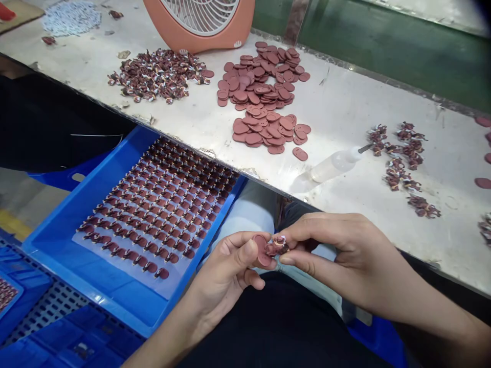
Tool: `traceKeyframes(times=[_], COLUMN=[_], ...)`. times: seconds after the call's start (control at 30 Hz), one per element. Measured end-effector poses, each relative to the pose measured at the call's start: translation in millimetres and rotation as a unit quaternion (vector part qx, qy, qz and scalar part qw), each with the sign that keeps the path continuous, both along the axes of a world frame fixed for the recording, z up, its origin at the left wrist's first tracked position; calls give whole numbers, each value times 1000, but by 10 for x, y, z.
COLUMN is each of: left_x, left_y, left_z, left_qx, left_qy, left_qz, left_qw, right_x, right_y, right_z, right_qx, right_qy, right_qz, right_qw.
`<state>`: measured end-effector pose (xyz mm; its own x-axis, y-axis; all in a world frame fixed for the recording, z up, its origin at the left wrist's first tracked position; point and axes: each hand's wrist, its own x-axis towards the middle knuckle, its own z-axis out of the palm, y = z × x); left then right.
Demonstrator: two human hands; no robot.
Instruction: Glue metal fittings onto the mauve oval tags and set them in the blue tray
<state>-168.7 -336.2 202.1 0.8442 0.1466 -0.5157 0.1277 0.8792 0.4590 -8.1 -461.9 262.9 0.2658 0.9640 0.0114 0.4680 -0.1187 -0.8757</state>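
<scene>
Between thumb and fingers, my left hand [233,260] pinches a reddish-brown oval base [261,249]. My right hand [337,245] grips a tiny painted figurine [279,244], brown with white and yellow parts, against that base. Whether the two are joined cannot be made out. Both hands are over my lap, just off the table edge. On the table ahead lie a pile of the same oval bases [264,87] and a loose group of figurines [402,153]. A clear bottle with a dark narrow tip [333,164] lies tilted near the figurines.
To the left, a blue tray [103,296] holds rows of figurines on bases [153,204]. Another figurine heap [157,74] lies near an orange fan [199,43] on the table [345,97]. Pale small pieces [72,18] are piled far left. A dark-clothed person [57,122] sits at left.
</scene>
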Motion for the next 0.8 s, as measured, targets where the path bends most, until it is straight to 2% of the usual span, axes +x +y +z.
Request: traceKeyframes(times=[0.33,0.8], left_x=[17,30], left_y=[-7,-29], left_z=[-9,-33], left_qx=[-22,-57], left_qy=[14,43], left_qz=[-6,-1], left_qw=[1000,997], right_x=[35,92], right_y=[27,116], right_z=[59,22], right_qx=[-14,-9], right_qy=[-54,-40], right_qz=[54,75], right_qw=[997,996])
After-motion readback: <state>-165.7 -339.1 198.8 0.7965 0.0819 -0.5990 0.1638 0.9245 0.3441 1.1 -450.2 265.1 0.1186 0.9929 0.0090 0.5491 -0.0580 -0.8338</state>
